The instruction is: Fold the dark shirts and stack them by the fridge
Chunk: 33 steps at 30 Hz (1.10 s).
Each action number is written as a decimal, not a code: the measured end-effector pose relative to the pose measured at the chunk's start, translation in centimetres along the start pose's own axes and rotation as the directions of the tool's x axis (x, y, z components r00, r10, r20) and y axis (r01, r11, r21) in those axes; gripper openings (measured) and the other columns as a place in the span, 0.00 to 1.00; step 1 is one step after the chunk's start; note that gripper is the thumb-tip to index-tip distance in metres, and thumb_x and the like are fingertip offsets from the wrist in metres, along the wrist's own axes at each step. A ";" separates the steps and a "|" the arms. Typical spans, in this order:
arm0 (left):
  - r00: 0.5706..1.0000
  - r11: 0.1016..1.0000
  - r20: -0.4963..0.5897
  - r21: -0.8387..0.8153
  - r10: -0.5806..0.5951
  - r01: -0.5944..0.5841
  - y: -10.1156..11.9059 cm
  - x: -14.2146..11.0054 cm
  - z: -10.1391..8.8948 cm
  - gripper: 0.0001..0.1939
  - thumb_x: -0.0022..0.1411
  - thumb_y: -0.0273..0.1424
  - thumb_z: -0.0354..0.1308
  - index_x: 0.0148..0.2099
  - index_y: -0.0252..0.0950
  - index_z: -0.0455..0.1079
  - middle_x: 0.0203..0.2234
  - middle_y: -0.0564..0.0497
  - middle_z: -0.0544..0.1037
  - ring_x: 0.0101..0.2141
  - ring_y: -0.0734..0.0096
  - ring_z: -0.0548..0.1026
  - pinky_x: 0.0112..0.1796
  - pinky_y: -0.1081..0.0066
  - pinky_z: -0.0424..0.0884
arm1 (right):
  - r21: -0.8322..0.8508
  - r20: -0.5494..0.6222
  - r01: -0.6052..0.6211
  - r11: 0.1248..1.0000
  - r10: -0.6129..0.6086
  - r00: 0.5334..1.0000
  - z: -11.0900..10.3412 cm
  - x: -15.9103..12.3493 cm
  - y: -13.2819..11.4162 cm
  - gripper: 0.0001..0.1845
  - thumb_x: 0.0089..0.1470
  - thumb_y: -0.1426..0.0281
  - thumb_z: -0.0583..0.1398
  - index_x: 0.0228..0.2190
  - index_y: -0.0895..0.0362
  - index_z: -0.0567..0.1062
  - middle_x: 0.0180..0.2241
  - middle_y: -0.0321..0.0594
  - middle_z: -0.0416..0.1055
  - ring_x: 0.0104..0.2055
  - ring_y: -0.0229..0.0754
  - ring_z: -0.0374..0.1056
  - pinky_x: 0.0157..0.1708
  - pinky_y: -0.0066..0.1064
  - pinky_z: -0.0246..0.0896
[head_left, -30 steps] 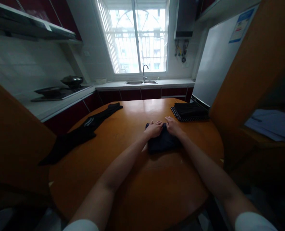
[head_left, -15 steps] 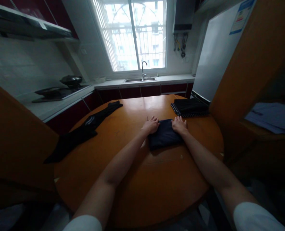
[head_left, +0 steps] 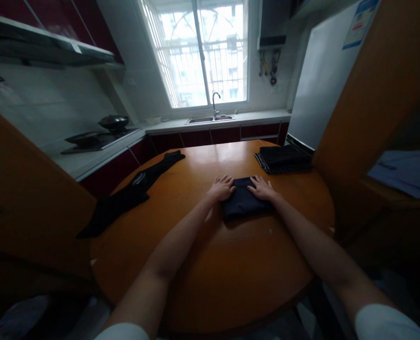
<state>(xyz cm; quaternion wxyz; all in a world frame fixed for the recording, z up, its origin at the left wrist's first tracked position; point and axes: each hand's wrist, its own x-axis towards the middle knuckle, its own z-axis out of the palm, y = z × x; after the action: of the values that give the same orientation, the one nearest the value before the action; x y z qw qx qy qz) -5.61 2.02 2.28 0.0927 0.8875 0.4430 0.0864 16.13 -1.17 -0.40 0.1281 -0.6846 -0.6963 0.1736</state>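
Navy folded rectangular cloth point(head_left: 245, 204), one, partly under bare left hand point(head_left: 221, 189) and bare right hand point(head_left: 262, 189), both outstretched, fingers point(head_left: 227, 179) loosely spread, gripping nothing.

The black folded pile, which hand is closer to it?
Right. The right hand rests on the navy cloth, in front of the left end of the black pile; the left hand is farther away, at the cloth's left edge.
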 end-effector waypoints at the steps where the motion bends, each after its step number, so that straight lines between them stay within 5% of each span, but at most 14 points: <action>1: 0.999 0.999 -0.024 -0.036 -0.040 0.039 -0.7 0.2 -0.2 0.26 0.69 0.41 0.51 0.66 0.40 0.64 0.69 0.44 0.60 0.70 0.51 0.50 0.65 0.40 0.40 | 0.038 -0.012 -0.019 0.999 0.019 1.000 -0.3 0.1 0.4 0.37 0.66 0.53 0.51 0.70 0.53 0.53 0.73 0.47 0.38 0.75 0.51 0.31 0.68 0.56 0.24; 4: 0.987 0.986 -0.104 -0.124 -0.123 0.110 -2.9 0.9 -0.3 0.22 0.71 0.41 0.48 0.58 0.37 0.72 0.61 0.42 0.72 0.64 0.50 0.65 0.63 0.44 0.54 | 0.130 -0.073 -0.067 0.989 0.077 0.994 -1.2 0.3 1.3 0.32 0.65 0.57 0.55 0.66 0.55 0.61 0.71 0.51 0.48 0.74 0.52 0.39 0.69 0.53 0.28; 7: 0.953 0.953 -0.215 -0.263 -0.212 0.152 -4.8 1.4 0.0 0.25 0.73 0.37 0.39 0.49 0.33 0.77 0.47 0.40 0.82 0.51 0.57 0.78 0.54 0.57 0.71 | 0.217 -0.151 -0.111 0.970 0.145 0.978 -2.4 0.4 1.7 0.24 0.63 0.63 0.58 0.57 0.61 0.72 0.63 0.56 0.64 0.68 0.52 0.56 0.66 0.43 0.47; 10: 0.895 0.906 -0.335 -0.398 -0.293 0.147 -6.2 1.5 0.4 0.27 0.73 0.35 0.36 0.49 0.30 0.76 0.43 0.39 0.83 0.45 0.61 0.81 0.47 0.63 0.75 | 0.332 -0.196 -0.177 0.927 0.252 0.948 -3.6 0.1 2.1 0.16 0.60 0.63 0.62 0.43 0.63 0.78 0.44 0.56 0.78 0.52 0.52 0.73 0.49 0.33 0.66; 15: 0.817 0.850 -0.469 -0.524 -0.335 0.048 -6.3 1.5 0.5 0.25 0.73 0.34 0.37 0.49 0.31 0.76 0.46 0.40 0.82 0.48 0.63 0.80 0.50 0.64 0.74 | 0.488 -0.096 -0.260 0.833 0.348 0.933 -4.5 -0.4 2.3 0.18 0.44 0.63 0.74 0.29 0.61 0.75 0.20 0.39 0.71 0.24 0.41 0.71 0.23 0.27 0.65; 22: 0.769 0.837 -0.559 -0.544 -0.309 -0.059 -3.8 1.1 -0.3 0.21 0.72 0.37 0.42 0.46 0.37 0.77 0.46 0.47 0.82 0.51 0.64 0.77 0.54 0.65 0.70 | 0.528 0.046 -0.329 0.783 0.360 0.932 -5.5 -0.5 1.8 0.17 0.36 0.73 0.76 0.28 0.60 0.75 0.18 0.38 0.70 0.25 0.42 0.70 0.20 0.26 0.60; 28: 0.713 0.808 -0.570 -0.590 -0.408 -0.010 -4.6 0.5 -0.5 0.21 0.70 0.35 0.41 0.42 0.34 0.76 0.40 0.45 0.83 0.45 0.63 0.79 0.50 0.65 0.71 | 0.639 0.212 -0.315 0.702 0.233 0.949 -6.0 -1.8 1.2 0.08 0.44 0.72 0.71 0.26 0.60 0.78 0.24 0.44 0.78 0.27 0.44 0.74 0.24 0.28 0.68; 33: 0.689 0.775 -0.560 -0.632 -0.460 0.004 -5.2 0.5 -0.6 0.21 0.69 0.35 0.40 0.40 0.34 0.75 0.38 0.44 0.83 0.43 0.63 0.80 0.48 0.65 0.72 | 0.730 0.123 -0.200 0.653 0.163 0.979 -6.6 -2.6 0.4 0.05 0.48 0.71 0.68 0.28 0.59 0.78 0.26 0.44 0.80 0.31 0.45 0.76 0.29 0.30 0.73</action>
<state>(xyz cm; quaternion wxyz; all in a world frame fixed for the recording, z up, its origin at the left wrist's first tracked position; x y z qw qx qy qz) -9.40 5.56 1.63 0.2006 0.6486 0.5104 0.5278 19.33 -3.37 5.61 0.3598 -0.6358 -0.4973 0.4679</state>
